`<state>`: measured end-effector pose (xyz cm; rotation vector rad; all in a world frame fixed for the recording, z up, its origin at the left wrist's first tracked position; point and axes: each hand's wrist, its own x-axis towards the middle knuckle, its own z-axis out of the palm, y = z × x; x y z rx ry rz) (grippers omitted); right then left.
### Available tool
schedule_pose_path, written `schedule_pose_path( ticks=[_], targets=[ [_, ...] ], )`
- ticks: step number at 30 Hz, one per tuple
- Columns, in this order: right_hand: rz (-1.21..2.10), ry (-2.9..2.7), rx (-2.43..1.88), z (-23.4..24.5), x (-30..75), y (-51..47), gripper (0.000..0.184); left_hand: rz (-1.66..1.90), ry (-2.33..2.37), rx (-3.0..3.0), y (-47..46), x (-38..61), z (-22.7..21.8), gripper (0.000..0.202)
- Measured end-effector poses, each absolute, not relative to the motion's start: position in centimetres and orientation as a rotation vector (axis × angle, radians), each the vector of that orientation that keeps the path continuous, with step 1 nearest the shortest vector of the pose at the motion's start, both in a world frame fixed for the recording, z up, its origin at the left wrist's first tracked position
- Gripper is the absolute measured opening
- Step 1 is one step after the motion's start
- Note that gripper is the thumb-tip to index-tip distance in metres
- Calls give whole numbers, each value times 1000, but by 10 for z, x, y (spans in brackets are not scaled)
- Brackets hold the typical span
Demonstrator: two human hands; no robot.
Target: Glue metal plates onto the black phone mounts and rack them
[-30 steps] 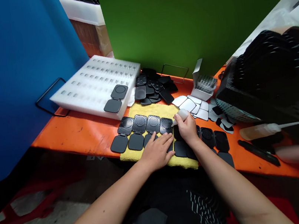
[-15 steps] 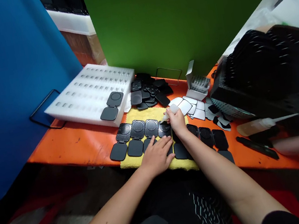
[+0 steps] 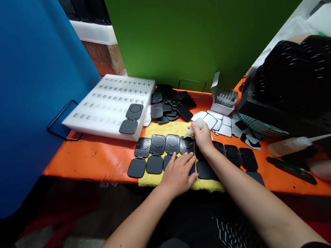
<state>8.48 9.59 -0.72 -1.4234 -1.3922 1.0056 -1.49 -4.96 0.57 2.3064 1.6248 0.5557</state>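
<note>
Bottle [image 3: 200, 123] — pale, tapered — in right hand [image 3: 203, 138], over ridged black panel [image 3: 186, 145].

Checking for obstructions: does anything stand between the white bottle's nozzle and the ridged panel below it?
Nothing visible does: the right hand holds the bottle, nozzle aimed at the ridged panel. The left hand lies nearer the body, clear of that path.
</note>
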Motion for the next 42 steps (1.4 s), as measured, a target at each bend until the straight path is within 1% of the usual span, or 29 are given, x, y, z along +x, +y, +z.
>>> schedule_pose_path(
  ticks=[3,5,12,16,18,23,26,29,37,40,42],
  targets=[
    [1170,-1350,-1337,-7,77,87,39,617,1727,2272,-54,-23,7,43],
    [1174,-1415,-1331,-7,72,80,38,620,1824,2233,-56,-29,5,40],
    [764,-1819,-1375,0,66,66,33,612,1889,2200,-57,-36,-4,37],
    [696,-1868,-1373,2,67,68,33,640,1887,2189,-57,-35,-5,36],
    [759,-1780,-1384,0,68,71,33,648,1886,2185,-57,-36,-5,36],
    [1111,-1427,-1390,-5,59,84,38,663,1887,2169,-57,-36,-7,36],
    [1171,-1378,-1347,-7,47,90,40,662,1886,2174,-57,-37,-8,38],
    [1102,-1437,-1349,-9,35,93,40,648,1883,2183,-57,-37,-7,39],
    [703,-1826,-1347,-5,28,86,37,634,1890,2160,-57,-37,-8,42],
    [699,-1782,-1366,-3,30,87,37,633,1878,2160,-57,-38,-6,43],
    [805,-1649,-1370,-3,30,87,37,646,1857,2160,-59,-42,-3,42]
  ],
)
